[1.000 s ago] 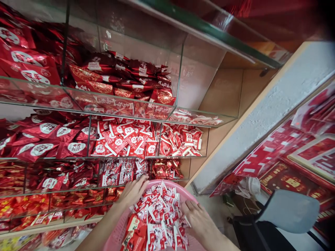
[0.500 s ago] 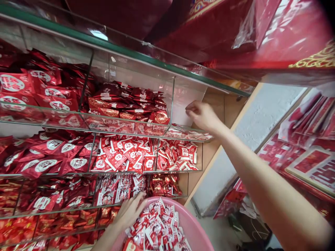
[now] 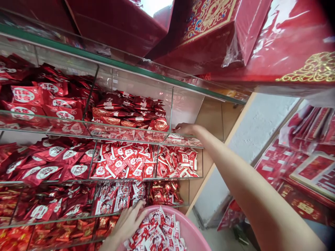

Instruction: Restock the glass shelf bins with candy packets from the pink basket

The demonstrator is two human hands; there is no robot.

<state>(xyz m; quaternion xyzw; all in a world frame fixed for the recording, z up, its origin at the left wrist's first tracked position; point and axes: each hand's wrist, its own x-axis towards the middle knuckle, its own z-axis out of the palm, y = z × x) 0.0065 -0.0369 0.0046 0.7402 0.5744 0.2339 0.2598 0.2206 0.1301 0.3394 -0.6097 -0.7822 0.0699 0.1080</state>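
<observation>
One right hand [image 3: 184, 128], one left hand [image 3: 128, 223] being seen at glass shelving [image 3: 125, 68]; one pink basin [image 3: 190, 226] being seen below.

Two bare arms of one person, viewed from behind and slightly above. The right arm is extended at full reach, the right forearm [image 3: 235, 177] rising diagonally from the lower right, with the wrist nearly straight. The right hand [image 3: 186, 129] is held high, palm down, its fingers [image 3: 178, 127] together and pointing left, and partly obscured. The left hand [image 3: 127, 222] is much lower, near the lower centre, palm down and open, with the fingers [image 3: 138, 209] spread and slightly curved. The left forearm [image 3: 108, 245] is short in view, cut off by the lower edge.
</observation>
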